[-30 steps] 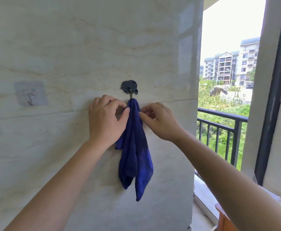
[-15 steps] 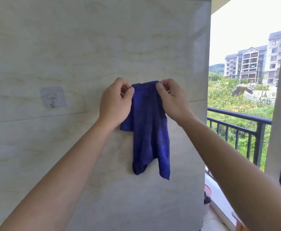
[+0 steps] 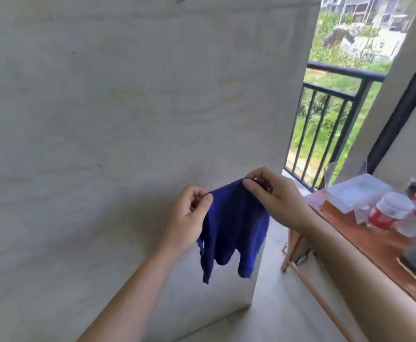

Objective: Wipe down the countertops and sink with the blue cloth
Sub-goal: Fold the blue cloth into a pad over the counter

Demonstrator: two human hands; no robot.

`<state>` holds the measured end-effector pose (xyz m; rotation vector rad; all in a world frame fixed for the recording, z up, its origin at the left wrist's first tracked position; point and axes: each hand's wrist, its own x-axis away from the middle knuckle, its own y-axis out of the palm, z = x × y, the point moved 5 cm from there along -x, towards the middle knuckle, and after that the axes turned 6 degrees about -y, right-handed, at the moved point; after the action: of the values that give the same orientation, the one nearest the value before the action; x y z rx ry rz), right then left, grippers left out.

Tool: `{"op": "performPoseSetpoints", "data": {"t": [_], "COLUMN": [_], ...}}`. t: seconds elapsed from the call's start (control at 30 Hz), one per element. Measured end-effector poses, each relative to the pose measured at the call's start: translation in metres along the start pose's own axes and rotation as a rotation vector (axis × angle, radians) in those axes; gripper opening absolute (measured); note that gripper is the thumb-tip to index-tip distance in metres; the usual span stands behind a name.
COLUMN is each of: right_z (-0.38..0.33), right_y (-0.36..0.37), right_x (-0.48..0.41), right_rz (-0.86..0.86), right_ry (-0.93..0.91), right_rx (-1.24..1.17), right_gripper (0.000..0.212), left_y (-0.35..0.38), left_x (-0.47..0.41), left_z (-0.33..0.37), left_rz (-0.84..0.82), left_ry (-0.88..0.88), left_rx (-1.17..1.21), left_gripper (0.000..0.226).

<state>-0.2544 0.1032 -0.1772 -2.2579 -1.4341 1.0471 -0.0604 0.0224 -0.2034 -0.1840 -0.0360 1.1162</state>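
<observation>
Pinches from left hand [image 3: 189, 218] and right hand [image 3: 273, 201] hold the blue cloth [image 3: 231, 225] by its top edge in front of the pale wall [image 3: 103, 119]; firm grips from both hands should prevent a drop.

left hand [image 3: 188, 219] and right hand [image 3: 273, 199] pinch blue cloth [image 3: 234, 228].

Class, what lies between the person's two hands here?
In the head view, the blue cloth spans the gap, its top edge pinched by the left hand and right hand.
</observation>
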Motion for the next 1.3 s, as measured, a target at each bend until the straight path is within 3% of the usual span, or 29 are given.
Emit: {"op": "performPoseSetpoints", "data": {"t": [0.1, 0.37, 0.47, 0.57, 0.9, 1.17, 1.3], "right_z": [0.025, 0.052, 0.049, 0.030, -0.089, -0.214, -0.282], "right_y": [0.018, 0.011, -0.014, -0.046, -0.098, -0.107, -0.092], "right_x": [0.040, 0.165, 0.240, 0.316, 0.574, 0.821, 0.944], "right_rz": [-0.026, 0.111, 0.231, 0.379, 0.717, 1.017, 1.207], "right_ry": [0.118, 0.454, 0.594, 0.726, 1.017, 1.195, 1.323], "right_rx": [0.035, 0.126, 0.186, 0.242, 0.419, 0.446, 0.386], "right_gripper": [0.005, 0.008, 0.010, 0.009, 0.014, 0.018, 0.025], "left_y": [0.015, 0.079, 0.135, 0.192, 0.306, 0.363, 0.376], "left_x": [0.010, 0.019, 0.049, 0.096, 0.333, 0.609, 0.754], "left_z": [-0.046, -0.093, -0.095, -0.082, -0.013, 0.004, 0.008], "left_rz": [-0.124, -0.584, -0.801, -1.031, -1.465, -1.777, -1.942], "left_ry": [-0.091, -0.145, -0.073, 0.111, 0.445, 0.545, 0.706], "left_rx": [-0.004, -0.165, -0.262, -0.333, -0.293, -0.316, -0.307], "left_gripper": [0.009, 0.012, 0.011, 0.012, 0.008, 0.010, 0.010]}}
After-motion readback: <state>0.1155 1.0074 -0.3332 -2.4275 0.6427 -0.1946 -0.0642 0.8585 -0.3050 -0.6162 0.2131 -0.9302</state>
